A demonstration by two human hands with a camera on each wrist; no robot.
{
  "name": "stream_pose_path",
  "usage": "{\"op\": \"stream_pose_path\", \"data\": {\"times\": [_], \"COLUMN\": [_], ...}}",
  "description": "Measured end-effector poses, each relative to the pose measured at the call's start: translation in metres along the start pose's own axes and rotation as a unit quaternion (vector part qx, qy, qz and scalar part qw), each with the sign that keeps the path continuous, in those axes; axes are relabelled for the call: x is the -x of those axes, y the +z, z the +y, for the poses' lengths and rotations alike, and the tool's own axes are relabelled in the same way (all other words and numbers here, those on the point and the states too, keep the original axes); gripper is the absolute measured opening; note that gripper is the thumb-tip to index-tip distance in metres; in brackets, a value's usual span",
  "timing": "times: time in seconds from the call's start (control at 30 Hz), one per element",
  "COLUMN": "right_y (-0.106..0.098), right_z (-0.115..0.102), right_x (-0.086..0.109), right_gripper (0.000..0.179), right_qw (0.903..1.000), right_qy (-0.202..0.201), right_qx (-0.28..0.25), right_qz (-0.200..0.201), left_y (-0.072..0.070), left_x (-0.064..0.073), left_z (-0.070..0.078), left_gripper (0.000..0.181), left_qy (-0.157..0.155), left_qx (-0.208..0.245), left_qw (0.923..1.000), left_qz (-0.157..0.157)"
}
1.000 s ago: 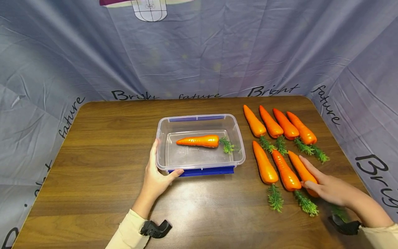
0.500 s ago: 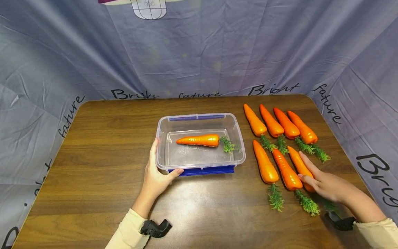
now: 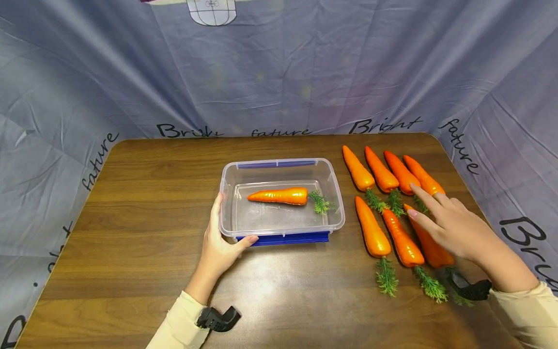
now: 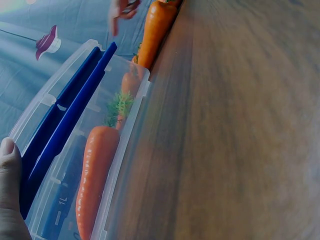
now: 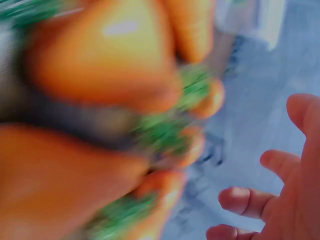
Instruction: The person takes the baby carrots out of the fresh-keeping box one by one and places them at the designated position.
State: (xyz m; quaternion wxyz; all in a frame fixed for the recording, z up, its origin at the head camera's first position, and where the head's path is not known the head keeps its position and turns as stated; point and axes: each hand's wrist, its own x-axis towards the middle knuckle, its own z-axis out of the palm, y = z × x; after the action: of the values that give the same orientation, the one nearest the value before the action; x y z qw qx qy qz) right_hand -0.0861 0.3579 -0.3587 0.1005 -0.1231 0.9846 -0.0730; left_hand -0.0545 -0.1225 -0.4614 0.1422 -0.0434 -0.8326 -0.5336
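Observation:
My left hand [image 3: 220,254] grips the near left corner of a clear plastic food container [image 3: 283,233], thumb at its blue clip [image 3: 301,237] and fingers along the left wall. Inside lies one orange carrot [image 3: 279,196] with a green frilly top, its tip to the left. At the right, my right hand [image 3: 462,228] is spread above the carrots and holds nothing; its fingers show apart in the right wrist view. Below it lies the rightmost front carrot [image 3: 436,252], partly hidden. Two more carrots, a left one [image 3: 371,230] and a middle one [image 3: 402,241], lie beside that.
Behind the front row, several carrots lie slanted side by side, the leftmost carrot [image 3: 357,169] nearest the container. They rest on a brown wooden table [image 3: 152,203]. A grey-blue cloth [image 3: 279,72] with black lettering hangs around its back and sides.
My right hand has let go of the rightmost front carrot and moved up and away from it, fingers spreading towards the back row. My left hand and the container stay in place.

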Motion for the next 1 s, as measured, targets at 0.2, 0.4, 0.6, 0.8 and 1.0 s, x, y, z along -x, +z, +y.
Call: {"op": "stream_pose_path", "data": {"times": [0.2,0.4,0.6,0.8,1.0], "right_y": [-0.023,-0.027,-0.019,-0.001,0.013], "right_z": [-0.052,-0.098,-0.136,-0.161,-0.175], "right_x": [-0.031,-0.066,-0.099,-0.121,-0.136], "right_gripper": [0.071,0.069,0.069,0.073,0.076], "right_qw": [0.9959,0.9856,0.9724,0.9632,0.9623], "right_qy": [-0.068,-0.140,-0.210,-0.256,-0.265], "right_qx": [0.006,0.015,0.015,0.035,0.055], "right_qz": [0.059,0.093,0.101,0.073,0.025], "left_y": [0.000,0.001,0.000,0.000,0.000], "left_x": [0.000,0.000,0.000,0.000,-0.001], "left_z": [-0.001,-0.001,-0.001,-0.002,-0.002], "left_gripper": [0.125,0.124,0.125,0.124,0.124], "left_qy": [0.000,-0.003,-0.005,-0.006,-0.002], "left_qx": [-0.001,0.000,-0.001,0.002,0.003], "left_qw": [1.0000,1.0000,1.0000,1.0000,1.0000], "left_qz": [-0.005,-0.004,-0.003,-0.006,-0.007]}}
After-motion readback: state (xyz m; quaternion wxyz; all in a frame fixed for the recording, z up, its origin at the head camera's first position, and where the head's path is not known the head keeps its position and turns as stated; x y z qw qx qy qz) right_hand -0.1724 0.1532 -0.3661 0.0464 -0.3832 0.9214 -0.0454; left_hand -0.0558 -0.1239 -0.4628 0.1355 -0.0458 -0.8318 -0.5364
